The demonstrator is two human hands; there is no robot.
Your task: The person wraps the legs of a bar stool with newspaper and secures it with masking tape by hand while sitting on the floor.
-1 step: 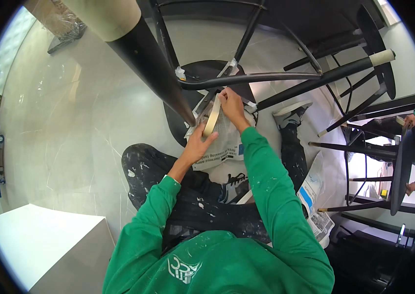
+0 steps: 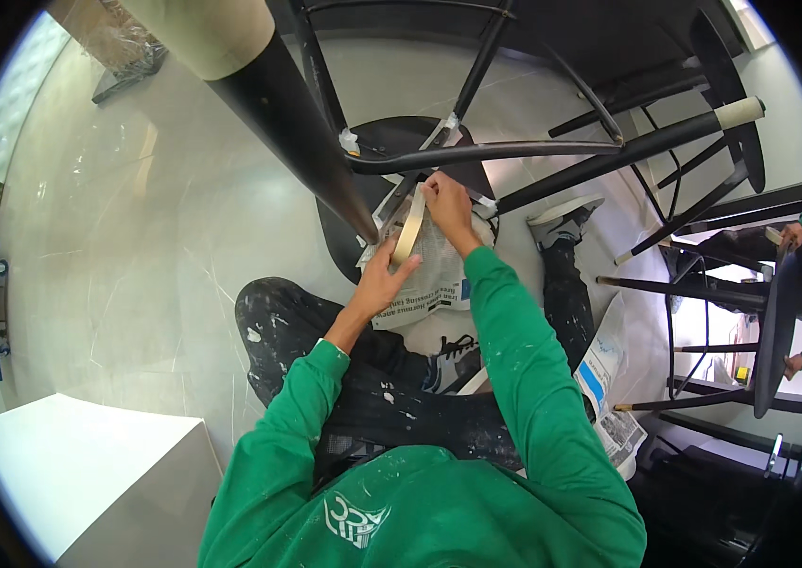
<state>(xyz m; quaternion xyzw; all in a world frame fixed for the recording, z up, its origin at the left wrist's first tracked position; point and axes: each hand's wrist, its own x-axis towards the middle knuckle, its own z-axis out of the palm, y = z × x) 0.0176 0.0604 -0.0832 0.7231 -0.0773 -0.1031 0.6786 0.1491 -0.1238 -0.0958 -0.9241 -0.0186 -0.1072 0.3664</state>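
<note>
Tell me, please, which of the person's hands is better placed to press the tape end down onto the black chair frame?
Probably the right hand: its fingertips are already at the chair frame, while the left hand is occupied holding the tape roll lower down.

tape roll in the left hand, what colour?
Cream, off-white masking tape roll, held by the left hand. Shows best in the head view.

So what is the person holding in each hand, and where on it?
The left hand grips the pale masking tape roll at its lower rim. The right hand pinches the tape at the roll's top, against the black chair frame.
</note>
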